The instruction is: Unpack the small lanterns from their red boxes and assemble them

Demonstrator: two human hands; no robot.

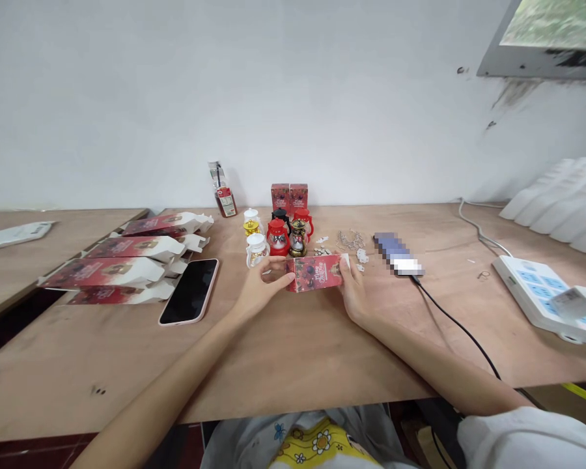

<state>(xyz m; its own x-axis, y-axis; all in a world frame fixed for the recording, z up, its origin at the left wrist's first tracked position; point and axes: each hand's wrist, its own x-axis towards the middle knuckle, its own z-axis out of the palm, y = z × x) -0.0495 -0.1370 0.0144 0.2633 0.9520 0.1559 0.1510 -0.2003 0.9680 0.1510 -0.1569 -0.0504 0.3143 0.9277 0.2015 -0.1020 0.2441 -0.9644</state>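
Note:
Both my hands hold a small red printed carton (316,273) lying sideways on the wooden table (283,352). My left hand (262,284) grips its left end with the thumb on top. My right hand (352,290) closes on its right end, by the white flap. Just behind the carton stand several small toy lanterns (278,236) in red, white, gold and black, and behind them two upright red boxes (289,196).
A stack of flat red-and-white cartons (127,260) lies at the left, beside a black phone (189,290) in a pink case. Small metal hooks (350,239), a blurred device with a black cable (399,254) and a white power strip (542,293) are at the right.

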